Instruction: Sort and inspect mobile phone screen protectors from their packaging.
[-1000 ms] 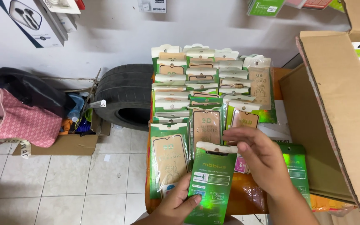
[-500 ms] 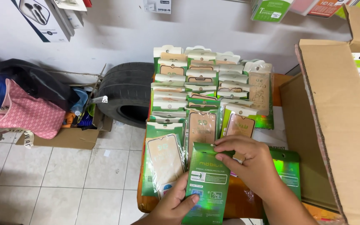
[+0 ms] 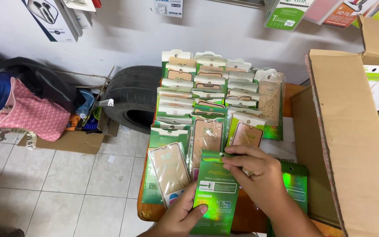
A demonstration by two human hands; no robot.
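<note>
The left hand (image 3: 181,216) grips the lower edge of a green packet (image 3: 216,193), thumb across its front. The right hand (image 3: 253,173) pinches the packet's top edge, above the table's (image 3: 246,210) front, before 3 rows of packets (image 3: 211,98).

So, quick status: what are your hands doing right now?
Left hand grips green packet at lower edge. Right hand pinches its top flap. Rows of packets behind, cardboard box at right; nothing blocking.

A glossy green flat packet (image 3: 215,193) is held upright nearest the camera. Behind it, rows of green-and-white hang-tab packets (image 3: 207,94) overlap on the bench. An open brown cardboard box (image 3: 352,136) stands right; green and white boxes (image 3: 286,13) hang on the wall.
</note>
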